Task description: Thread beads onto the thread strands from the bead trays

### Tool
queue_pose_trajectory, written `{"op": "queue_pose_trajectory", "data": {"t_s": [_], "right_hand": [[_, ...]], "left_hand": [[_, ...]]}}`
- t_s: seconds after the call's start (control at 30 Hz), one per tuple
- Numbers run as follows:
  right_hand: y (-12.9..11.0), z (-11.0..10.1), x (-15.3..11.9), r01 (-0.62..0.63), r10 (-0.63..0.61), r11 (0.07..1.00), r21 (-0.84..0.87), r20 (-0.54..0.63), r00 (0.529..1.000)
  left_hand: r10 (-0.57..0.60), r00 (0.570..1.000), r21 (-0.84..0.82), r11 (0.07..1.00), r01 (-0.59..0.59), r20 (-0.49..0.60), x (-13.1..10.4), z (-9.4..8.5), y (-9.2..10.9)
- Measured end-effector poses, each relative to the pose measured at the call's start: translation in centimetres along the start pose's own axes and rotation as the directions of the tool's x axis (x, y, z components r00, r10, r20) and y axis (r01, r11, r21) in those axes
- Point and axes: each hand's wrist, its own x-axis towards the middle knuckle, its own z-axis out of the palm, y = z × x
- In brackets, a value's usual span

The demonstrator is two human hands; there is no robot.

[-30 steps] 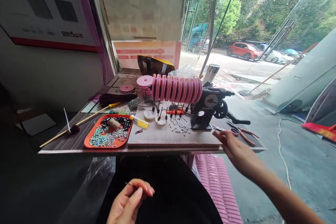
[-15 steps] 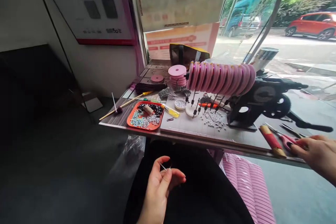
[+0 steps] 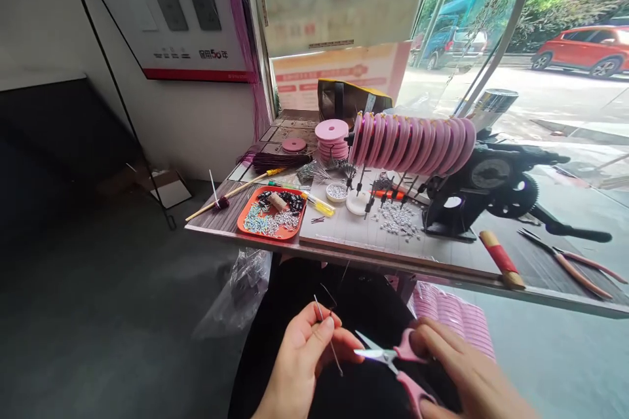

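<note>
Above the dark-clothed lap, my left hand point(image 3: 312, 344) pinches a thin pale rod point(image 3: 336, 359) between thumb and fingertips. A fine dark line point(image 3: 328, 293) loops up from the same fingertips; whether it is thread or wire I cannot tell. My right hand point(image 3: 457, 366) grips pink-handled scissors point(image 3: 388, 355), fingers in the handle loops. Their blades are spread and point left, with the tips close to my left fingers. On the table ahead, a row of pink spools point(image 3: 413, 144) sits on a black hand-cranked winder point(image 3: 496, 177), with several small dark weights hanging below.
An orange tray point(image 3: 240, 226) holds beads and small parts at the table's left. Loose grey beads point(image 3: 399, 219) lie under the spools. Pliers point(image 3: 570, 262) and a red-wrapped wooden stick point(image 3: 501, 259) rest near the right edge. A bag of pink spools point(image 3: 452, 311) is below the table.
My right hand has brought the scissors from the table's right edge to beside my left hand, and the blades are now apart. My left hand still pinches the rod, now showing more of it.
</note>
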Motion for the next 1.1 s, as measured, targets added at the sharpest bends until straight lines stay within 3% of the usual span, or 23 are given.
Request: {"op": "queue_pose_trajectory", "data": {"t_s": [0.13,0.33,0.5,0.73,1.1], "right_hand": [[-1.3,-0.5,3.2,0.081,-0.074,0.992,-0.093,0.079,0.994],[-1.6,-2.1,5.0,0.084,-0.048,0.98,-0.178,0.199,0.979],[-1.4,-2.7,6.0,0.03,-0.028,1.0,-0.002,0.313,0.949],[-0.4,-2.6,6.5,-0.114,-0.025,0.962,0.25,0.492,0.87],[-0.2,-2.6,7.0,-0.265,-0.042,0.881,0.392,0.623,0.781]], "left_hand": [[0.036,0.999,0.027,0.999,-0.037,0.038,-0.2,-0.1,0.2],[0.03,0.991,0.047,0.998,-0.036,0.131,0.4,-0.8,-0.2],[0.026,0.989,0.037,0.999,-0.031,0.143,0.4,-1.0,-0.2],[0.027,0.987,0.036,0.999,-0.033,0.161,0.5,-1.1,-0.2],[0.047,0.986,0.043,0.998,-0.054,0.158,0.3,-1.1,-0.1]]}}
